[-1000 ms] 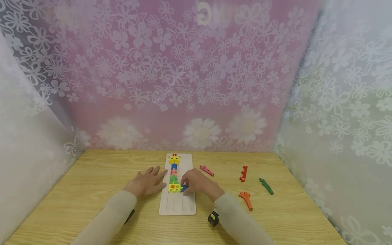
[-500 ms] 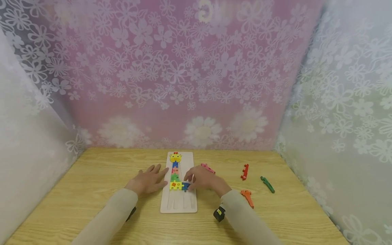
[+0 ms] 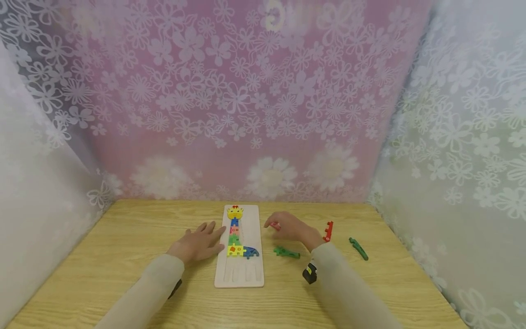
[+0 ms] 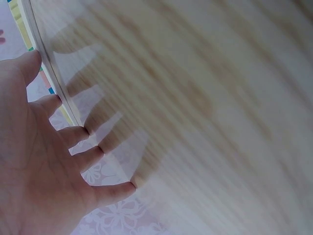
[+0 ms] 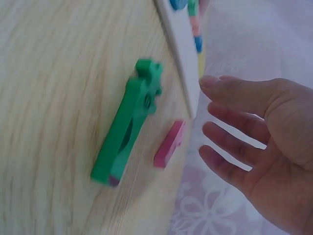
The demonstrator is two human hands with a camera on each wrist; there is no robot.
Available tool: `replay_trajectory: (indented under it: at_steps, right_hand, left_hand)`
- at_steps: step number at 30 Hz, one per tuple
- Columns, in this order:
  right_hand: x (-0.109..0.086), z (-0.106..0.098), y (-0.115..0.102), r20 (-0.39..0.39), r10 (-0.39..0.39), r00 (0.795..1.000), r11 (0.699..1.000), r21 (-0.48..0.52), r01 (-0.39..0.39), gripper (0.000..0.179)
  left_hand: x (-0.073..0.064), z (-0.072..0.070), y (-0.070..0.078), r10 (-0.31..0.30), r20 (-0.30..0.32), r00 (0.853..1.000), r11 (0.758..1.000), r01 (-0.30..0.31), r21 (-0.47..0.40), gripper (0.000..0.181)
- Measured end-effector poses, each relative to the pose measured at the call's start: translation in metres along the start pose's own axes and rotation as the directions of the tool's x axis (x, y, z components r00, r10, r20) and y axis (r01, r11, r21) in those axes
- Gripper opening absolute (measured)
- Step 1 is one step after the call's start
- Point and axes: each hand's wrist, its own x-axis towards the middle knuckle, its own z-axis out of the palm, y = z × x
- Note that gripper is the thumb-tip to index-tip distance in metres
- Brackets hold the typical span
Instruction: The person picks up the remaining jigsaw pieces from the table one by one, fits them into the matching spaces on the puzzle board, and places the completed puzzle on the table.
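Observation:
A pale puzzle board (image 3: 248,274) holds a giraffe puzzle: yellow head (image 3: 235,212), blue, pink and green neck pieces, a yellow body piece (image 3: 235,251) and a blue piece (image 3: 251,252) at its right. My left hand (image 3: 197,244) lies with fingers spread on the table, thumb and fingertips at the board's left edge. Right of the board, my right hand (image 3: 287,227) hovers by a pink puzzle piece (image 5: 169,145), thumb and fingers slightly bent and holding nothing. Nearer me, below that hand, lies a green puzzle piece (image 3: 286,252).
Farther right on the wooden table (image 3: 135,228) lie a red puzzle piece (image 3: 328,230), partly covered by the right arm, and another green one (image 3: 359,248). Flower-patterned curtains (image 3: 263,114) stand behind the table and along both sides.
My right hand has let go of the blue piece on the board and moved right to the pink piece. A green piece shows below it; the right arm now hides the orange piece. The left hand stays put.

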Motion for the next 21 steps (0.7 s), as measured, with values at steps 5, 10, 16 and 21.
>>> replay_trajectory:
  at_steps: [5, 10, 16, 21]
  right_hand:
    - [0.001, 0.003, 0.014, 0.017, 0.007, 1.0, 0.999, -0.054, -0.007, 0.036]
    - [0.001, 0.007, 0.023, 0.069, 0.084, 0.994, 0.991, -0.114, -0.076, 0.047]
    - [-0.001, 0.011, 0.026, 0.085, 0.153, 0.984, 0.972, -0.194, -0.135, 0.046]
    - [-0.002, 0.01, 0.029, 0.084, 0.088, 0.993, 0.977, -0.2, -0.07, 0.028]
  left_hand:
    - [0.0, 0.001, 0.0, 0.002, -0.001, 1.0, 1.0, -0.002, 0.005, 0.07]
    - [0.001, 0.002, -0.001, 0.0, -0.008, 1.0, 1.0, 0.0, 0.009, 0.07]
    - [0.002, 0.002, -0.002, 0.004, -0.011, 1.0, 1.0, -0.004, 0.004, 0.069]
    - [0.001, 0.005, -0.003, 0.017, -0.018, 1.0, 1.0, -0.017, -0.003, 0.069]
